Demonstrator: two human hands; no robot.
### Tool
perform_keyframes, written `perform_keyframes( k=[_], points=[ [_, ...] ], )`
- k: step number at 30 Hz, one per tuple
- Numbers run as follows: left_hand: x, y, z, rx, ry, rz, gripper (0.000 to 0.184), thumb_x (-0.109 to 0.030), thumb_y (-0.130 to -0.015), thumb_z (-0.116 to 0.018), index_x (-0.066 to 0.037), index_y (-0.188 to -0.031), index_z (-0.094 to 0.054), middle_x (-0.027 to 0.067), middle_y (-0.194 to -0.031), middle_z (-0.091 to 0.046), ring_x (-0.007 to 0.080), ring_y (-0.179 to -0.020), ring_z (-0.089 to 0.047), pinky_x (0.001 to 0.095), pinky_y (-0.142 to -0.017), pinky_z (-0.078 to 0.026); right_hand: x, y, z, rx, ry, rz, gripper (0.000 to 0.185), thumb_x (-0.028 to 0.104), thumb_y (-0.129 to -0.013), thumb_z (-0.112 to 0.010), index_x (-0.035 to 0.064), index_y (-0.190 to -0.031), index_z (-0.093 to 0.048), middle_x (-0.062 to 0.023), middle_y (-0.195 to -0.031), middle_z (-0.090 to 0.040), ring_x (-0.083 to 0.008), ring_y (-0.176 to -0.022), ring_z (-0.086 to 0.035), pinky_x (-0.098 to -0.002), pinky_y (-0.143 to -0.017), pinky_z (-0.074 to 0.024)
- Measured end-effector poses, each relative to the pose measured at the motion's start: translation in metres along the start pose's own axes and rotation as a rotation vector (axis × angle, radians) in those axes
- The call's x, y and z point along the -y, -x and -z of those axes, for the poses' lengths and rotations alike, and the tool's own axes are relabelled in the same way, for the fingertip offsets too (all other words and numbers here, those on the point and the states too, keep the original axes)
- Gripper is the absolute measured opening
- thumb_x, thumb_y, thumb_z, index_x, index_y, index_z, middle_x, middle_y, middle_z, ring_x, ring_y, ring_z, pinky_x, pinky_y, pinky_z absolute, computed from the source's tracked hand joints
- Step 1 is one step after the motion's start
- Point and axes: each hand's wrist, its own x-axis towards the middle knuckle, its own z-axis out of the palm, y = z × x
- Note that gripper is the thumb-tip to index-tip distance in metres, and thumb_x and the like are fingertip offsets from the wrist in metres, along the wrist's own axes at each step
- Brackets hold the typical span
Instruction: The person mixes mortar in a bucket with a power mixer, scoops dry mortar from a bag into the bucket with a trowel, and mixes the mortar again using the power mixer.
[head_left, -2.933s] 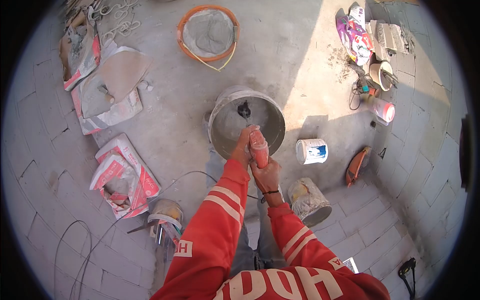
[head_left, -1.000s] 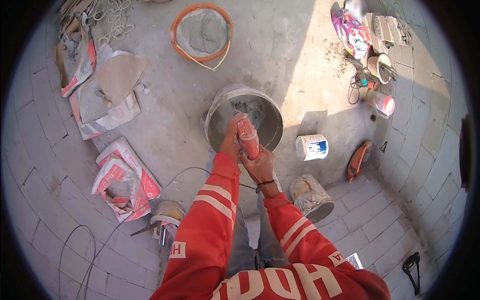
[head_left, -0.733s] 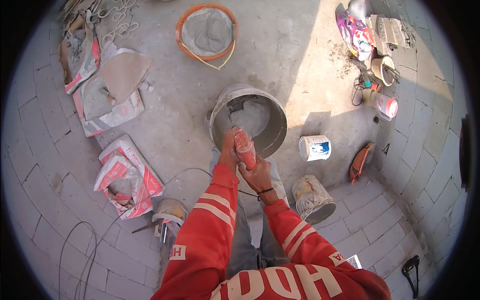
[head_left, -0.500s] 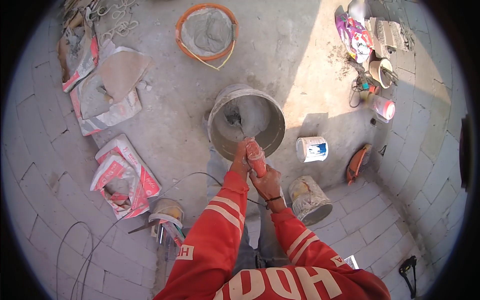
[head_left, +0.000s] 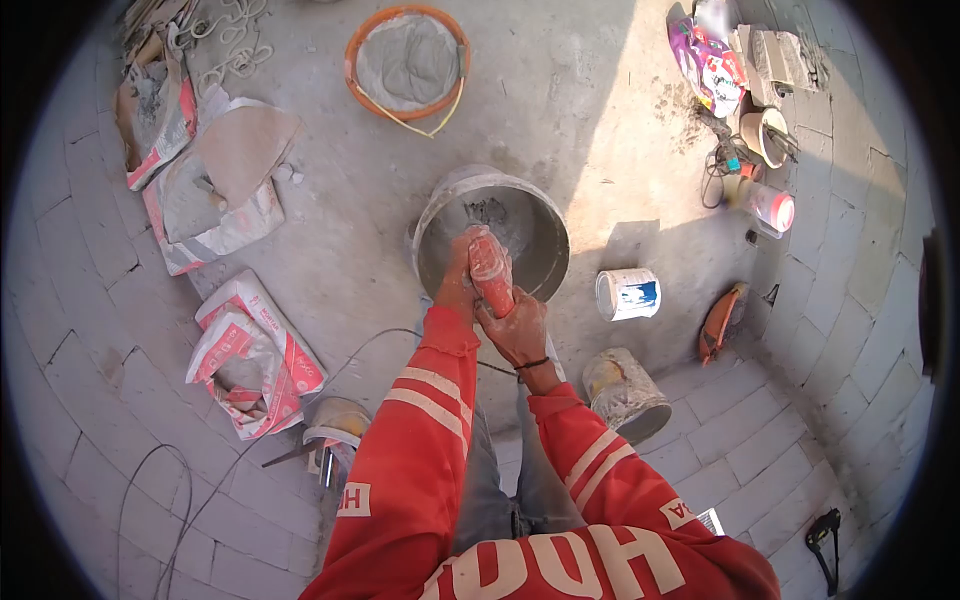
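Observation:
Both hands are closed around a red, dust-covered power drill (head_left: 491,270) held over a large mixing bucket (head_left: 556,240). My left hand (head_left: 459,272) grips its front end, over the bucket's near side. Behind it, my right hand (head_left: 518,330) is wrapped round the rear handle. A mixing paddle (head_left: 486,210) at the front of the drill dips into grey mortar (head_left: 517,218) inside the bucket; its lower part is hidden. A dark cable (head_left: 395,333) runs off to the left from near my right wrist.
An orange-rimmed bucket (head_left: 352,75) of grey mix stands ahead. Torn cement bags (head_left: 262,330) lie to the left. On the right are a paint-stained white pail (head_left: 628,294), a mortar-crusted bucket (head_left: 625,390) and an orange tool (head_left: 717,325). Block walls (head_left: 840,270) flank the floor.
Both hands and the drill have moved forward and slightly left over the bucket. The paddle has shifted from the bucket's left side towards its middle.

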Motion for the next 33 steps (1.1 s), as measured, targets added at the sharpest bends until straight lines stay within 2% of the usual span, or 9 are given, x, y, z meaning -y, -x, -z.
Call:
perform_keyframes(
  k=[3, 6, 9, 12, 15, 21, 24, 27, 33],
  points=[
    [0.013, -0.049, 0.063, -0.031, 0.096, 0.183, 0.030, -0.039, -0.090, -0.069, -0.011, -0.096, -0.060, 0.0104, -0.083, -0.062, 0.0285, -0.073, -0.064, 0.0414, -0.067, -0.059, 0.004, 0.011, -0.005, 0.067, 0.013, -0.013, 0.045, 0.038, -0.075, -0.078, -0.0048, -0.081, -0.065, -0.0280, -0.075, -0.068, -0.0473, -0.076, -0.068, -0.0515, -0.071, -0.0535],
    [0.022, -0.025, 0.056, -0.108, 0.058, 0.235, 0.028, -0.036, -0.088, -0.068, -0.011, -0.086, -0.057, 0.0124, -0.076, -0.062, 0.0301, -0.065, -0.063, 0.0434, -0.060, -0.058, -0.010, 0.030, -0.008, 0.098, 0.032, -0.042, 0.043, 0.037, -0.075, -0.078, -0.0040, -0.081, -0.067, -0.0271, -0.075, -0.068, -0.0468, -0.076, -0.069, -0.0517, -0.073, -0.0541],
    [0.063, -0.043, 0.071, -0.103, 0.124, 0.354, 0.024, -0.034, -0.090, -0.066, -0.012, -0.083, -0.058, 0.0088, -0.071, -0.061, 0.0282, -0.059, -0.062, 0.0454, -0.058, -0.058, -0.016, 0.040, 0.011, 0.057, -0.013, -0.126, 0.041, 0.035, -0.075, -0.079, -0.0037, -0.082, -0.067, -0.0263, -0.076, -0.069, -0.0458, -0.076, -0.069, -0.0508, -0.073, -0.0549],
    [0.087, -0.058, 0.065, -0.075, 0.055, 0.381, 0.025, -0.034, -0.088, -0.067, -0.012, -0.082, -0.057, 0.0091, -0.071, -0.061, 0.0287, -0.059, -0.062, 0.0453, -0.058, -0.058, -0.028, 0.041, 0.024, 0.042, 0.048, -0.189, 0.034, 0.029, -0.076, -0.078, -0.0021, -0.088, -0.071, -0.0246, -0.077, -0.070, -0.0429, -0.075, -0.070, -0.0472, -0.071, -0.0553],
    [0.075, -0.049, 0.040, -0.104, 0.003, 0.365, 0.024, -0.033, -0.086, -0.069, -0.012, -0.082, -0.057, 0.0095, -0.071, -0.062, 0.0288, -0.060, -0.062, 0.0448, -0.058, -0.058, -0.022, 0.034, 0.032, 0.009, 0.046, -0.123, 0.033, 0.028, -0.076, -0.078, -0.0017, -0.087, -0.070, -0.0236, -0.076, -0.070, -0.0426, -0.074, -0.070, -0.0467, -0.070, -0.0548],
    [0.034, -0.039, 0.019, -0.129, -0.017, 0.387, 0.025, -0.034, -0.085, -0.070, -0.013, -0.082, -0.057, 0.0098, -0.071, -0.061, 0.0284, -0.059, -0.062, 0.0439, -0.057, -0.057, -0.020, 0.022, 0.013, -0.014, 0.009, -0.059, 0.038, 0.033, -0.076, -0.079, -0.0029, -0.084, -0.067, -0.0259, -0.074, -0.068, -0.0469, -0.074, -0.069, -0.0502, -0.069, -0.0552],
    [0.041, -0.048, 0.017, -0.065, 0.010, 0.307, 0.026, -0.035, -0.084, -0.071, -0.013, -0.083, -0.059, 0.0103, -0.071, -0.061, 0.0284, -0.059, -0.062, 0.0437, -0.057, -0.057, -0.019, 0.019, 0.017, -0.035, -0.015, -0.065, 0.039, 0.033, -0.077, -0.079, -0.0032, -0.085, -0.068, -0.0266, -0.074, -0.068, -0.0467, -0.075, -0.069, -0.0500, -0.069, -0.0554],
    [0.050, -0.050, 0.013, -0.066, -0.022, 0.343, 0.026, -0.035, -0.084, -0.071, -0.012, -0.082, -0.059, 0.0098, -0.068, -0.060, 0.0283, -0.058, -0.062, 0.0433, -0.056, -0.057, -0.017, 0.019, 0.025, -0.046, -0.056, -0.127, 0.039, 0.033, -0.077, -0.079, -0.0032, -0.086, -0.069, -0.0268, -0.077, -0.069, -0.0462, -0.077, -0.070, -0.0497, -0.071, -0.0558],
    [0.057, -0.040, 0.000, -0.157, -0.098, 0.356, 0.026, -0.034, -0.084, -0.071, -0.014, -0.077, -0.058, 0.0081, -0.066, -0.060, 0.0277, -0.056, -0.061, 0.0429, -0.055, -0.057, -0.021, 0.026, 0.031, -0.032, -0.023, -0.143, 0.037, 0.032, -0.078, -0.077, -0.0029, -0.088, -0.070, -0.0260, -0.080, -0.070, -0.0447, -0.080, -0.071, -0.0481, -0.073, -0.0562]
  ],
)
